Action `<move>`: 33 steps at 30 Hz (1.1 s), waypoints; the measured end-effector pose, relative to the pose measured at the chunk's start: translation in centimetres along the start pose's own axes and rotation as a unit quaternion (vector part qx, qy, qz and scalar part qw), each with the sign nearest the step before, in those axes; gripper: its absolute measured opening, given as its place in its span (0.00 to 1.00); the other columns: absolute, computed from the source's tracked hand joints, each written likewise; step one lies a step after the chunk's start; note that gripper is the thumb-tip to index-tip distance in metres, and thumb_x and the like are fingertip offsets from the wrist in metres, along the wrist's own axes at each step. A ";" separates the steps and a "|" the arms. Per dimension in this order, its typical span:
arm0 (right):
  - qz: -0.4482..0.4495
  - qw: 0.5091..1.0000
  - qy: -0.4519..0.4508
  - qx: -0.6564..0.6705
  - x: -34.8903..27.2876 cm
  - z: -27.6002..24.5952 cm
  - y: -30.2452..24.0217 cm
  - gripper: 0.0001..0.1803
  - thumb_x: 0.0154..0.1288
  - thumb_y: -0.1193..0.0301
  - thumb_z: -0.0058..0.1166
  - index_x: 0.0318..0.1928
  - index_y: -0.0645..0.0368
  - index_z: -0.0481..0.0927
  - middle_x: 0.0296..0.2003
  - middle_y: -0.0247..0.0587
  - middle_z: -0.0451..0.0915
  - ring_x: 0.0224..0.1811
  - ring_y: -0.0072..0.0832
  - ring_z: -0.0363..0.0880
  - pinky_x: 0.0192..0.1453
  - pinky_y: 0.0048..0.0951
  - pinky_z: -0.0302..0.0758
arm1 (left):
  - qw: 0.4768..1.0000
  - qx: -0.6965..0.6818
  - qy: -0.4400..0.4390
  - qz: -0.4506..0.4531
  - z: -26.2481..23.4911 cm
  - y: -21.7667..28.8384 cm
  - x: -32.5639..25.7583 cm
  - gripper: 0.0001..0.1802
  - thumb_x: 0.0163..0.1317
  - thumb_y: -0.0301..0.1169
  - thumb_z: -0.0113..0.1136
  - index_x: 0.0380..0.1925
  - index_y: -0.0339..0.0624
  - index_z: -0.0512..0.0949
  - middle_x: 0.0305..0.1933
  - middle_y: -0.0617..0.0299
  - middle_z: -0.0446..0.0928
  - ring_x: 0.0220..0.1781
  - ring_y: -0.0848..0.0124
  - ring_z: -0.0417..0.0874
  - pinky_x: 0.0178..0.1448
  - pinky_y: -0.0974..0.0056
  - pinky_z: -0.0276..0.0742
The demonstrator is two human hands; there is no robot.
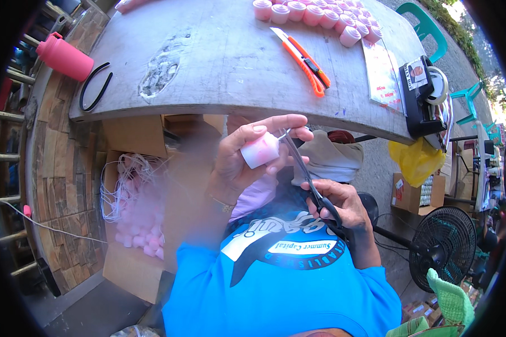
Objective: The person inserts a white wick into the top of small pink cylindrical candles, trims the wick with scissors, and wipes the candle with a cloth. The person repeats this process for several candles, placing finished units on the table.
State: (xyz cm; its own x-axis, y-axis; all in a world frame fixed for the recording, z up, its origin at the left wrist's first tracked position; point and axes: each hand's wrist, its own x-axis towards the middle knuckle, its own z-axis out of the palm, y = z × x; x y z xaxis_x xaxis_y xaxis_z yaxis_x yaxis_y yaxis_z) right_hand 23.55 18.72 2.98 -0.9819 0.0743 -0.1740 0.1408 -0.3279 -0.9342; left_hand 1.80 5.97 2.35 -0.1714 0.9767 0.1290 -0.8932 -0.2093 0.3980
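Note:
My left hand is closed around a short pink-and-white candle, holding it up just in front of the table's near edge. From the candle's end a thin, pale wick sticks out toward the fingertips. Dark-handled metal scissors are gripped in my right hand, blades pointing up and to the left. The blade tips meet the wick beside my left fingers; whether they touch it I cannot tell. Farther off, several rows of similar pink candles stand on the grey table.
An orange utility knife lies on the table, blade out. At its right end stands a black tape dispenser. A pink bottle is at far left. Below, a cardboard box holds pink pieces and white strings. A black fan stands at right.

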 end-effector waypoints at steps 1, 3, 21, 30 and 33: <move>-0.003 1.000 -0.010 0.016 0.0 0.0 0.1 0.30 0.60 0.72 0.63 0.62 0.67 0.71 0.38 0.36 0.76 0.36 0.19 0.75 0.39 0.21 0.74 | 1.000 -0.004 -0.001 -0.002 0.0 0.0 0.0 0.37 0.58 0.42 0.48 0.63 0.24 0.63 0.56 0.36 0.72 0.19 0.73 0.74 0.66 0.47 0.68; -0.005 0.999 -0.016 0.032 0.1 0.0 0.0 0.30 0.60 0.72 0.63 0.62 0.67 0.71 0.37 0.36 0.76 0.36 0.19 0.75 0.39 0.21 0.73 | 1.000 -0.007 -0.001 -0.001 0.0 -0.1 -0.1 0.37 0.58 0.42 0.48 0.63 0.24 0.63 0.57 0.36 0.72 0.20 0.73 0.74 0.67 0.46 0.68; -0.016 1.000 0.000 0.016 -0.1 0.4 0.8 0.27 0.64 0.74 0.60 0.62 0.68 0.71 0.34 0.35 0.77 0.34 0.18 0.75 0.37 0.21 0.73 | 1.000 0.002 -0.014 0.010 -0.7 -0.5 -0.2 0.40 0.59 0.41 0.48 0.65 0.19 0.56 0.61 0.30 0.67 0.24 0.68 0.81 0.70 0.47 0.65; -0.154 0.816 0.158 -0.534 0.3 -1.5 -4.2 0.33 0.53 0.85 0.58 0.62 0.61 0.71 0.44 0.46 0.81 0.40 0.34 0.80 0.47 0.32 0.76 | 0.962 0.214 0.110 0.133 1.6 1.3 -0.5 0.38 0.59 0.40 0.46 0.63 0.20 0.60 0.57 0.37 0.70 0.28 0.72 0.77 0.62 0.48 0.74; -0.144 0.735 0.279 -0.601 2.1 -4.5 -7.4 0.32 0.53 0.83 0.58 0.62 0.61 0.71 0.46 0.52 0.80 0.45 0.42 0.79 0.55 0.36 0.73 | 0.867 0.375 0.188 0.269 4.2 4.6 2.0 0.34 0.60 0.34 0.45 0.63 0.21 0.59 0.57 0.43 0.69 0.39 0.67 0.78 0.64 0.47 0.71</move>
State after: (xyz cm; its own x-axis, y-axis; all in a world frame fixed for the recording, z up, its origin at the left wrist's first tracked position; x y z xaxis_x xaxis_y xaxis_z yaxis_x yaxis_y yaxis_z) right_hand 21.03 25.52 8.11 -0.8350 0.4628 0.2976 0.2770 0.8209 -0.4994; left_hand -0.96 6.77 8.23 -0.7291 0.6444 0.2305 -0.1445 -0.4741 0.8685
